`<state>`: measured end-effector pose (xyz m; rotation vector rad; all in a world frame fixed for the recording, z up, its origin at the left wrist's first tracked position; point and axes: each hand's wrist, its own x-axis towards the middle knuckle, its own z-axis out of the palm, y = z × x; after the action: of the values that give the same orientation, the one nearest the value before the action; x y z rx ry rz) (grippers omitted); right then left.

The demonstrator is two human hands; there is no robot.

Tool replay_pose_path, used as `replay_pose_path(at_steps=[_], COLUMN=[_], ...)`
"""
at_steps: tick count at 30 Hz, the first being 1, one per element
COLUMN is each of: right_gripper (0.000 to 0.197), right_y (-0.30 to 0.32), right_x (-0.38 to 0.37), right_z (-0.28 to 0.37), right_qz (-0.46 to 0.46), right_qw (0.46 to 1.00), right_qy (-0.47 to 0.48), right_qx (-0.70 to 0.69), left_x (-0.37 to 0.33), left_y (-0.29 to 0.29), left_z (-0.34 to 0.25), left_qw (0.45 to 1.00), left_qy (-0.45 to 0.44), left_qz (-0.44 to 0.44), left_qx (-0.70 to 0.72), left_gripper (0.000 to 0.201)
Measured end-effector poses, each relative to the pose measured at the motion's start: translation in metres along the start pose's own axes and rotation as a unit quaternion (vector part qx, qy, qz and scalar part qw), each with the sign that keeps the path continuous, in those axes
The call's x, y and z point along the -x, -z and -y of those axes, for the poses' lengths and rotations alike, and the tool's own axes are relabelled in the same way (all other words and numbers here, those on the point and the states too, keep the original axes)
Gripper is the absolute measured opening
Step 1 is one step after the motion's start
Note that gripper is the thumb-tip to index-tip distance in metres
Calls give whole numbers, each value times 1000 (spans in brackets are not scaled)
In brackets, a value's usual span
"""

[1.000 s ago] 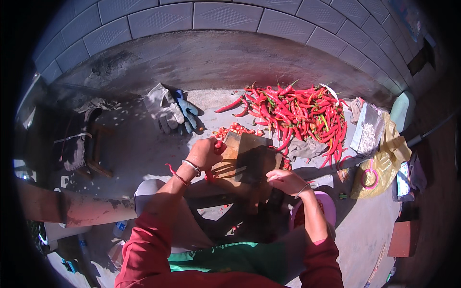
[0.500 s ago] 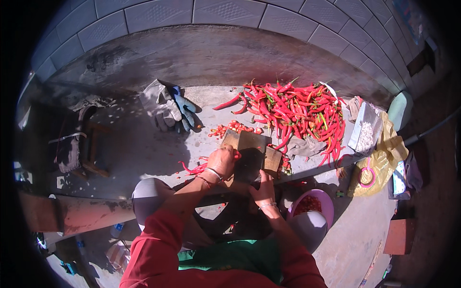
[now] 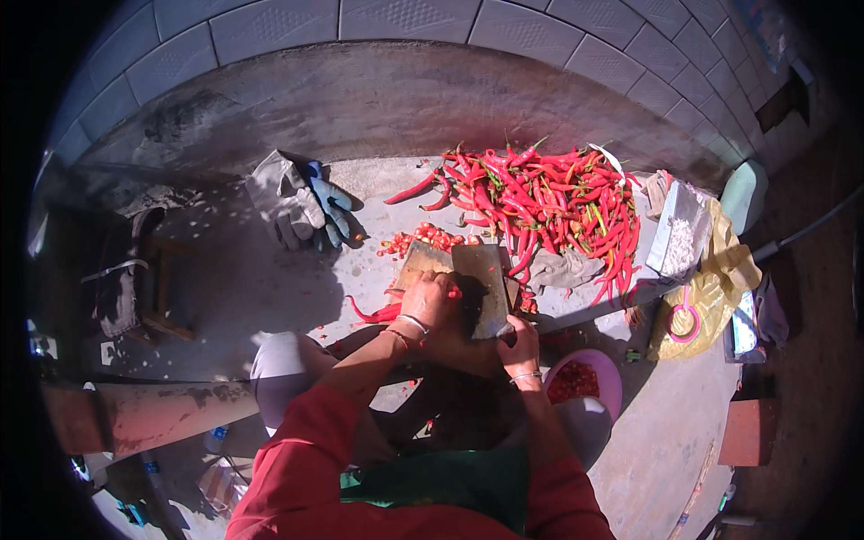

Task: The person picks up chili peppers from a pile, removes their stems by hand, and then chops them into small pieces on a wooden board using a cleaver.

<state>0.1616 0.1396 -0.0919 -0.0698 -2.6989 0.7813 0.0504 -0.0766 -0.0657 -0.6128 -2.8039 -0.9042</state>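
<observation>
A wooden cutting board [image 3: 419, 261] lies in front of me, partly in shadow. My left hand [image 3: 427, 301] rests on it with curled fingers, pressing on red chili peppers [image 3: 454, 292] whose tips show beside the fingers. My right hand [image 3: 520, 347] is closed around the handle of a cleaver [image 3: 482, 281], and the handle is mostly hidden. The broad dark blade lies just right of my left fingers, over the board. Chopped chili pieces [image 3: 428, 239] are scattered beyond the board. A few whole chilies [image 3: 373, 312] lie left of my left hand.
A big heap of red chilies [image 3: 549, 198] covers the ledge's far right. Gloves [image 3: 301, 202] lie far left. By my right knee stands a pink bowl [image 3: 607, 382] of chopped chili. A yellow bag [image 3: 679, 328] and small stool [image 3: 166, 288] flank the ledge.
My right hand and the cleaver have moved right, and the blade now covers more of the board's right side. My left hand stays on the chilies. The whole view has shifted slightly.
</observation>
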Motion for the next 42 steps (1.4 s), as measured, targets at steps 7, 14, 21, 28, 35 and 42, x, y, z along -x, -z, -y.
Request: replay_pose_path(at_steps=[7,14,21,28,35,42], right_gripper=[40,38,31,34,31,22], right_y=[20,-22,-33,-32,-25,-32], right_x=[-40,-70,-70,-72,-73,-73], right_z=[76,97,83,90,99,89], right_qz=[48,73,78,75,91,60], right_qw=[973,977,982,979,968,977], right_qy=[-43,110,87,59,36,27], right_qx=[-221,-167,-150,-180,-229,-201], left_x=[-1,-5,-6,-3,-5,-10], left_y=[14,-8,7,5,-3,19], left_z=[-14,-3,2,9,3,1], left_qw=[997,997,989,990,994,982], left_qy=[48,56,35,9,33,31], left_qz=[66,58,91,93,75,108], left_qx=[5,-2,115,110,66,155], left_gripper=[41,78,100,98,98,102])
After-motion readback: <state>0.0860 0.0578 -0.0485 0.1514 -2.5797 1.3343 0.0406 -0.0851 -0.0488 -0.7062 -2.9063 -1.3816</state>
